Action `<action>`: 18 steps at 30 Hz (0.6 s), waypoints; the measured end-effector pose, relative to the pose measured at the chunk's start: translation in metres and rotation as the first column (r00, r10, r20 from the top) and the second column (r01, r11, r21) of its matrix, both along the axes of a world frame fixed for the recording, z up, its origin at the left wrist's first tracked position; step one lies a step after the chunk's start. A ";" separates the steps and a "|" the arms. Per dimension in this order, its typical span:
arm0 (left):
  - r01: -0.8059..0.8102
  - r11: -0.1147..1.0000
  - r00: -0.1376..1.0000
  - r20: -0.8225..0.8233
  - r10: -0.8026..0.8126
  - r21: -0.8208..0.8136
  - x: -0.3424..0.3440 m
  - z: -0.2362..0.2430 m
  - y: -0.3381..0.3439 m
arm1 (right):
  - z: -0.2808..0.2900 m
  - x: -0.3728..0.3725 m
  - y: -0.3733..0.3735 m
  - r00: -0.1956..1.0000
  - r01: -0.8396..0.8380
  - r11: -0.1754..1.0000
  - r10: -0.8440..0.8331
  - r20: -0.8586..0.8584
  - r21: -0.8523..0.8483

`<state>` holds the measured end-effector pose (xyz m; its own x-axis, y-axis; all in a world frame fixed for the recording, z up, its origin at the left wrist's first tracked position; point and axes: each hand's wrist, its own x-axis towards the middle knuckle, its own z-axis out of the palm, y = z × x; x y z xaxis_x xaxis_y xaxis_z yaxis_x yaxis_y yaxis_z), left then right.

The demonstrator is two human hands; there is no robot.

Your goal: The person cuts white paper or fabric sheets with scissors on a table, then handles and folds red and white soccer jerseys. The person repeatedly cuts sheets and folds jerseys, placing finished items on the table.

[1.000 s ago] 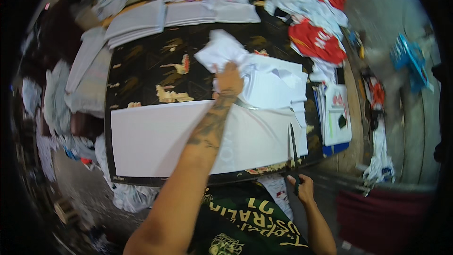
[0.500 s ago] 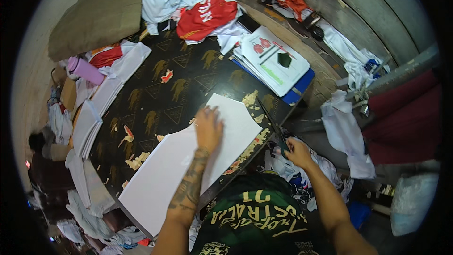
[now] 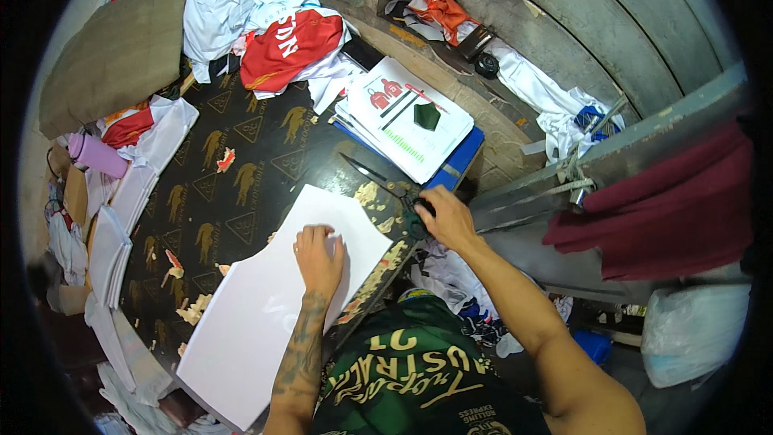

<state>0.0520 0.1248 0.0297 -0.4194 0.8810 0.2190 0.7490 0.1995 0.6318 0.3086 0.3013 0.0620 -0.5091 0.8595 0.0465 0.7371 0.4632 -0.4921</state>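
A stack of white cut cloth panels (image 3: 258,314) with a curved edge lies slantwise on the dark table. My left hand (image 3: 320,259) rests on its upper part, fingers spread and slightly bent, holding nothing. To the right, at the table's edge, my right hand (image 3: 448,219) has its fingers round the dark handles of large scissors (image 3: 377,177). The blades point up and left over the tabletop, apart from the cloth. Whether the blades touch the table I cannot tell.
Printed sheets (image 3: 407,117) lie on a blue folder (image 3: 463,157) beyond the scissors. White and red jerseys (image 3: 290,48) are heaped at the far side. Folded white pieces (image 3: 113,250) and a purple bottle (image 3: 98,155) line the left. Maroon cloth (image 3: 660,209) hangs at right.
My right hand has brought the scissors from beside the table's edge up over its surface. My left hand stays on the white panels. The whole view has shifted, moving the scene leftward.
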 end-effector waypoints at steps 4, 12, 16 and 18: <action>0.026 0.998 0.976 0.216 -0.011 -0.064 0.051 0.031 -0.018 | -0.007 -0.012 0.095 0.986 0.076 0.985 -0.051 -0.162 0.154; 0.064 0.988 0.909 0.417 -0.001 -0.138 0.083 0.061 0.009 | 0.006 -0.054 0.166 0.977 0.016 0.988 0.017 -0.214 0.153; -0.056 0.997 0.788 0.610 0.077 -0.053 0.077 0.066 0.028 | 0.049 -0.040 0.067 0.861 -0.380 0.855 0.189 -0.472 -0.352; -0.076 0.996 0.742 0.670 0.027 0.044 0.072 0.068 0.033 | 0.054 -0.041 0.015 0.843 -0.441 0.802 0.217 -0.492 -0.403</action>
